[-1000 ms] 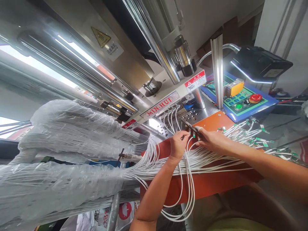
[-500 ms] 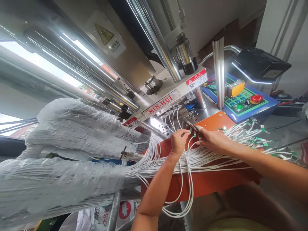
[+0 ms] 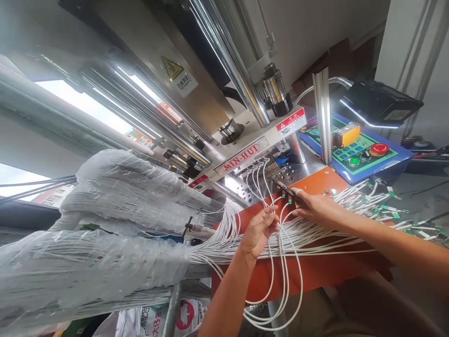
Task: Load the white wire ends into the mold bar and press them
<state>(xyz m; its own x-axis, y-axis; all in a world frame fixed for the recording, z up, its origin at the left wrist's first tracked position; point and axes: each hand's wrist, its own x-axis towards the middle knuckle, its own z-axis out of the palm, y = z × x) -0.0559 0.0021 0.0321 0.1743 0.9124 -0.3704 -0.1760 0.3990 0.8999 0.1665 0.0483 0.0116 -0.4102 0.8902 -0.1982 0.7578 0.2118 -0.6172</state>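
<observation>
My left hand [image 3: 258,230] is closed, its fingers pinched around white cables [image 3: 300,281] that hang down in loops below it. With my right hand [image 3: 310,205] I hold a dark metal bar [image 3: 283,186] by its near end. Small green circuit boards [image 3: 290,201] on cable ends sit along the bar's lower edge. Under both hands lies a thick bundle of white cables [image 3: 231,248]. Its ends with green boards [image 3: 389,208] fan out to the right. Several more cables [image 3: 257,175] run up into the press marked MIN-HUI [image 3: 242,159].
An orange-red work surface [image 3: 319,183] lies beneath the cables. Plastic-wrapped cable bundles [image 3: 122,252] hang at left. A blue control panel [image 3: 372,164] with a red button stands at right, near a metal post [image 3: 322,117] and a black lamp [image 3: 386,105].
My left hand has moved down from the bar, away from its small boards, and now pinches cables. My right hand keeps hold of the bar. The camera view has shifted slightly.
</observation>
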